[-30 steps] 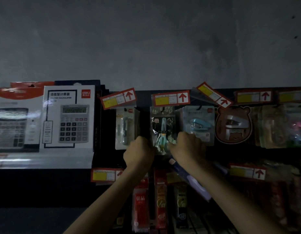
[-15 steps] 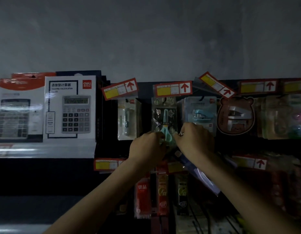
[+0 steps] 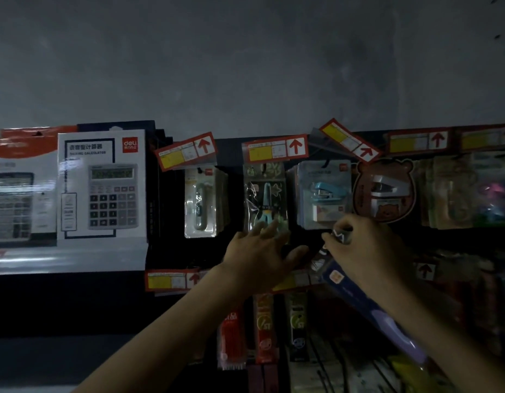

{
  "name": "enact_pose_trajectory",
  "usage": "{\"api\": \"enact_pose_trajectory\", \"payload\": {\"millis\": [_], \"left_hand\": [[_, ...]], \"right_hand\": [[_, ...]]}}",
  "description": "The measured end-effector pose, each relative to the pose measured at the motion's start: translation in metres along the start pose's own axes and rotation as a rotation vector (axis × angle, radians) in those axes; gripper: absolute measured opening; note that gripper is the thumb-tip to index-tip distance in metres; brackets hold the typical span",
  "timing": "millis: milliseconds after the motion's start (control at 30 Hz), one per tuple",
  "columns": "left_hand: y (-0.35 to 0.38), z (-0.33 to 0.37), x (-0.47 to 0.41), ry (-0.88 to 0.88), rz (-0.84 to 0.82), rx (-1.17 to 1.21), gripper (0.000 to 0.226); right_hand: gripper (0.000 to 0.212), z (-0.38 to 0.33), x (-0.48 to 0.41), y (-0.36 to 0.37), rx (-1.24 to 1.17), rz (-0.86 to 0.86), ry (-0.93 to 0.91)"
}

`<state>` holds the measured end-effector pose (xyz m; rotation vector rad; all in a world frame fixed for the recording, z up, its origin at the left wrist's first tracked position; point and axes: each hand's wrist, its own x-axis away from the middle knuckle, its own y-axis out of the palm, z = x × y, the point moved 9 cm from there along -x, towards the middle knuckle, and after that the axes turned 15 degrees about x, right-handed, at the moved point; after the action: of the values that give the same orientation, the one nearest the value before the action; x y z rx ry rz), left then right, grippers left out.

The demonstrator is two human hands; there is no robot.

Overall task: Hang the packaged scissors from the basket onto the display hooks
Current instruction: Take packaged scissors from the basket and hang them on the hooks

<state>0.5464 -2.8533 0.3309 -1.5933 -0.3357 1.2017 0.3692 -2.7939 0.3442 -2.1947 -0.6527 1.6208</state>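
A clear pack of teal-handled scissors (image 3: 266, 194) hangs from a hook under a red price tag (image 3: 275, 147) on the dark display wall. My left hand (image 3: 258, 258) is just below it, fingers spread and straight, fingertips at the pack's lower edge. My right hand (image 3: 366, 251) is to the right and grips the top of a long blue pack (image 3: 367, 304) with purple-handled scissors, which slants down to the right under my forearm. The basket is out of view.
To the left hang a pack with a small grey tool (image 3: 201, 201) and boxed calculators (image 3: 101, 184). To the right hang a blue stapler pack (image 3: 322, 191) and a bear-shaped stapler pack (image 3: 385, 191). Pen packs (image 3: 265, 327) hang on the lower row.
Both hands have come off the hanging teal scissors pack. My left hand has opened below it; my right hand has moved right, still gripping the blue pack.
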Motion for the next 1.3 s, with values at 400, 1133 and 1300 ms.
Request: {"api": "enact_pose_trajectory", "payload": {"millis": [400, 1133, 1300], "left_hand": [[0.01, -0.012, -0.006, -0.073, 0.019, 0.021, 0.085], [-0.029, -0.017, 0.026, -0.005, 0.301, 0.6, 0.034], [-0.03, -0.017, 0.056, -0.168, 0.238, 1.399, 0.048]], "right_hand": [[0.022, 0.012, 0.001, 0.003, -0.102, -0.019, -0.003], [0.034, -0.005, 0.002, 0.02, -0.856, -0.124, 0.266], [0.028, -0.019, 0.007, 0.013, -0.983, 0.007, 0.31]]}}
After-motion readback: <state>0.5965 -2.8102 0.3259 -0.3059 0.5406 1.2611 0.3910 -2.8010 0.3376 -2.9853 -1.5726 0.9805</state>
